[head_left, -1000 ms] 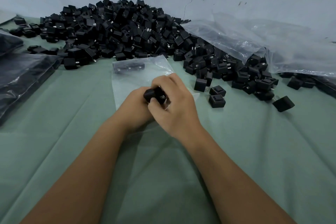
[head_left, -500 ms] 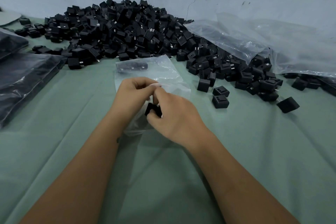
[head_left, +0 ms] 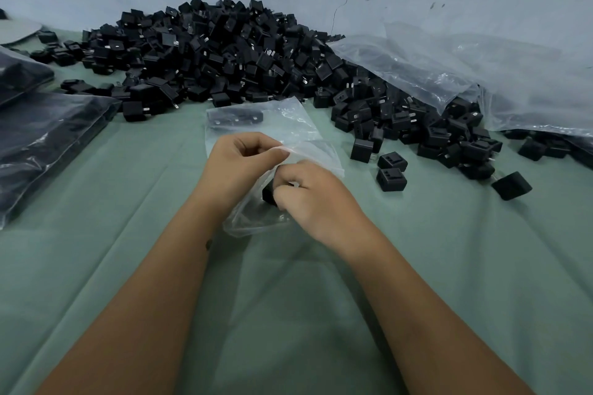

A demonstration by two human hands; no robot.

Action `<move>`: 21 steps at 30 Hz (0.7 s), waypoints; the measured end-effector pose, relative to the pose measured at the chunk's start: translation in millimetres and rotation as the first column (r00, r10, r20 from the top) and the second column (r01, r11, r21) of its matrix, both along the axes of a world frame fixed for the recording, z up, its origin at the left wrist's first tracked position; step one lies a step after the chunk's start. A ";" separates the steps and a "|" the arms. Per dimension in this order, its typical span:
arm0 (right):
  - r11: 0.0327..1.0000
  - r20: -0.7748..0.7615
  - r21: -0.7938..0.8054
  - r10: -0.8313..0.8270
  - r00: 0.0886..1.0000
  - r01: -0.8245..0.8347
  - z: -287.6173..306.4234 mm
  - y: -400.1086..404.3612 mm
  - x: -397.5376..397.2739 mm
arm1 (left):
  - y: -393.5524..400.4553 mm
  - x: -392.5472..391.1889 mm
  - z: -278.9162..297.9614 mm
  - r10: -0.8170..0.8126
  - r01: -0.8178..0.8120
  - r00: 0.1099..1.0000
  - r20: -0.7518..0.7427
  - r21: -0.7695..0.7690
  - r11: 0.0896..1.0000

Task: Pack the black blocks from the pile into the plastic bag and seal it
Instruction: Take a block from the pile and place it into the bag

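While left hand [head_left: 239, 159] pinches plastic bag [head_left: 290, 135] edge, right hand [head_left: 313, 199] grips black block [head_left: 269, 194].

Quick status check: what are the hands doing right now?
Left hand pinches plastic bag edge. Right hand holds black block at bag mouth. Pile beyond; nothing in the way.

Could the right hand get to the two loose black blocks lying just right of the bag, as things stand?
Probably not yet: the right hand grips a black block at the plastic bag. The path to the two loose blocks looks clear.
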State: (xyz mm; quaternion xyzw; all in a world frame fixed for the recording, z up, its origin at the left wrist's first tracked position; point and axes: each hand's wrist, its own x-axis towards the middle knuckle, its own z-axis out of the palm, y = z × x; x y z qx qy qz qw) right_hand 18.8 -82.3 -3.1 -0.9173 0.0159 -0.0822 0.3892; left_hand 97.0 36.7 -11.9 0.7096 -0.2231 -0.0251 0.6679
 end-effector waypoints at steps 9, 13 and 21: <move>0.933 0.010 -0.351 0.090 0.996 -0.081 -16.0 -0.5 7.7 | -2.0 -7.8 1.6 -0.077 0.078 0.996 0.037 -0.033 0.996; 0.877 0.039 -0.480 0.043 0.998 -0.019 -17.7 -1.5 8.0 | -9.5 -12.6 -1.8 0.037 -0.058 0.984 0.174 0.115 0.992; 0.846 0.041 -0.532 -0.015 0.999 0.035 -17.4 -2.2 20.2 | -13.5 -21.3 1.5 0.024 -0.183 0.893 0.449 0.316 0.931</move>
